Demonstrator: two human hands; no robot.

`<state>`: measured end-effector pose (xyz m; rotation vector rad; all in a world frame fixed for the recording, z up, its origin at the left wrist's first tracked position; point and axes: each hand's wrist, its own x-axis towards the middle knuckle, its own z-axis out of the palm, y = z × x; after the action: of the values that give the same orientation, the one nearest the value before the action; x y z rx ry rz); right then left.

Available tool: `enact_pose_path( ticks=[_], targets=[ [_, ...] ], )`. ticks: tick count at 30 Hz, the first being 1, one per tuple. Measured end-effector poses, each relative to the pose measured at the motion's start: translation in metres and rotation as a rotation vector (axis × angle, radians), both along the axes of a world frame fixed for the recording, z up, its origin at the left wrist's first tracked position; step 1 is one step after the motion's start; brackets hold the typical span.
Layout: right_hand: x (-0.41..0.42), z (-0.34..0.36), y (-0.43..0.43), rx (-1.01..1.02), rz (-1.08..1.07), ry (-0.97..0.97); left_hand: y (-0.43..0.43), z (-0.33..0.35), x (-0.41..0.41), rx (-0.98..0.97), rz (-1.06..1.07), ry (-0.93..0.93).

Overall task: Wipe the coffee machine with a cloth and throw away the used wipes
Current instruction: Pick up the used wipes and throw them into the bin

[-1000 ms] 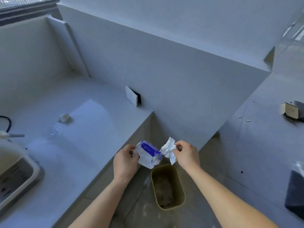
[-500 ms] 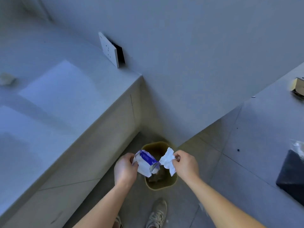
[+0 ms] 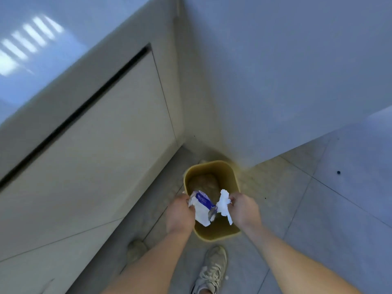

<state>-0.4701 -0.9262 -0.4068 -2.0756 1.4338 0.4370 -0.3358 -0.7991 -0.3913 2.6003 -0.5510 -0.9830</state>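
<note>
Nearest, a pale laced sneaker (image 3: 212, 270) stands on the grey tiled floor (image 3: 318, 209). Above it, the left hand (image 3: 180, 213) grips a white-and-blue wipe packet (image 3: 201, 209), while the right hand (image 3: 244, 209) pinches a crumpled white used wipe (image 3: 223, 203) — both directly over the open yellow plastic bin (image 3: 212, 166). Best to let go only while centred over the opening — light tissue drifts.

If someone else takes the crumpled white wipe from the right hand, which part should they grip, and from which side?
Probably the upper crumpled end of the white wipe, pinched from the left: the right hand covers its right edge, and the lower tail is thin.
</note>
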Motion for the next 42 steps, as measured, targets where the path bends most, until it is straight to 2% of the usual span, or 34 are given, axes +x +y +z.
enact_pose_path(
  ticks=[8,10,16,28,32,37,42],
  targets=[
    [-0.004,-0.044,0.001,-0.025,-0.087,-0.039,-0.016,-0.043,-0.017,0.079,-0.179,-0.007],
    [-0.011,-0.048,0.001,0.003,-0.085,0.005,-0.014,-0.043,-0.018,0.088,-0.221,-0.062],
    [-0.022,-0.024,-0.004,0.031,-0.098,0.007,-0.005,-0.014,-0.012,0.064,-0.286,-0.051],
    [0.019,0.117,-0.002,-0.054,0.039,-0.117,-0.004,0.12,0.024,-0.076,-0.533,-0.304],
    [0.027,0.17,0.001,-0.129,0.184,-0.114,0.005,0.169,0.028,-0.117,-0.545,-0.352],
    [0.038,0.238,0.008,-0.267,0.462,-0.103,0.02,0.236,0.033,-0.12,-0.582,-0.425],
    [0.046,0.303,0.018,-0.343,0.528,-0.152,0.041,0.309,0.039,-0.098,-0.556,-0.517]
  ],
)
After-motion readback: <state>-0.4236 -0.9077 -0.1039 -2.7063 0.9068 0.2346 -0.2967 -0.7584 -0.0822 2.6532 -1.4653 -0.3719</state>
